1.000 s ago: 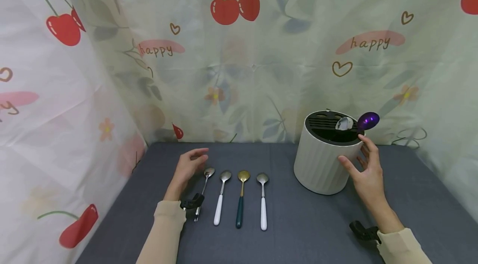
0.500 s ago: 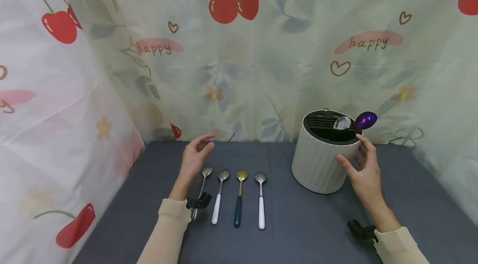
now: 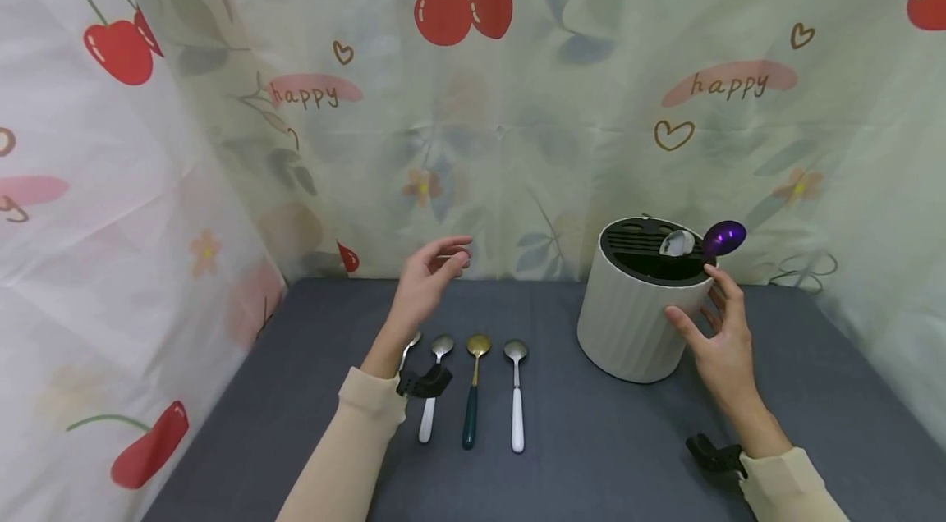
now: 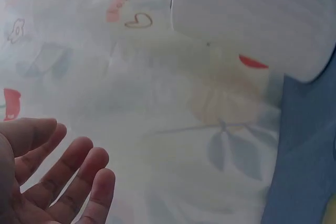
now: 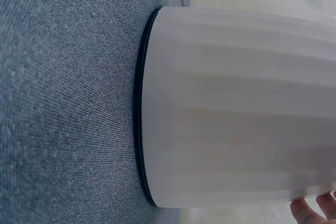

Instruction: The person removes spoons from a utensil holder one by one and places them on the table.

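Preferably the right hand, relaxed fingers resting against the upright holder, should steady it without squeezing, while the left hand, empty and loosely bent, should travel without brushing the four spoons lying left of the holder

The head view is aimed down from in front of the white holder, the left wrist's towards the curtain from its left; its wall, shared by both, is shown closest by the right wrist's.
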Motion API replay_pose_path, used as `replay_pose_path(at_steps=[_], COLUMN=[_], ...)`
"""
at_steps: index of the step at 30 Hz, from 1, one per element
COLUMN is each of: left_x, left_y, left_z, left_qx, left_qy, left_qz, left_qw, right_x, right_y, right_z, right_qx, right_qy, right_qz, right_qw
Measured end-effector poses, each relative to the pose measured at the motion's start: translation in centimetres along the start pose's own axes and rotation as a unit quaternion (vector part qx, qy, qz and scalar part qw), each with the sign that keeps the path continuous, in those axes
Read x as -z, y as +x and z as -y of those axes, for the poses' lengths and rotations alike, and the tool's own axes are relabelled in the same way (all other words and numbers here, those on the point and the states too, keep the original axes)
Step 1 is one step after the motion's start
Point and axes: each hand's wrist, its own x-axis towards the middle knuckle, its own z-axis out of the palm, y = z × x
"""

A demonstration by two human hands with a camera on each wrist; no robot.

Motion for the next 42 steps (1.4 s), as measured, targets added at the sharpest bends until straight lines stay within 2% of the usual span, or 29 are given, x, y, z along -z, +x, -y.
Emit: replay_pose_path(at_steps=[10,17,19,22,29,35,42], left_x=[-4.5,-7.8,-8.5,-9.4,-11.1,-12.2,-13.8], left_y=[1.9,3.2,3.6,4.3,5.6,6.6,7.4], left_z=[-1.6,-3.7,-4.1,-4.6,-5.4,-6.4,-7.3], left_qx=[-0.011,-0.054,-0.059,-0.061,-0.04,-0.03,-0.021], left_qy=[-0.028,0.02,0.019,0.006,-0.053,-0.055,-0.019], left_qz=[0.064,0.098,0.107,0.115,0.135,0.15,0.224], left_qw=[0.9975,0.9935,0.9923,0.9914,0.9887,0.9866,0.9743], right_x=[-0.1,-0.1,-0.2,-0.2,-0.2,-0.1,-0.1], right_y=[-0.1,-0.1,-0.1,-0.1,-0.1,-0.1,0.0], right_z=[-0.2,0.1,0.1,0.2,0.3,0.5,0.5], right_qx=[0.003,0.003,0.0,0.0,0.001,0.002,0.007], right_qy=[0.003,-0.001,-0.003,-0.003,-0.001,0.001,0.003], right_qz=[0.0,0.002,0.003,0.004,0.003,0.003,0.0], right_qw=[1.0,1.0,1.0,1.0,1.0,1.0,1.0])
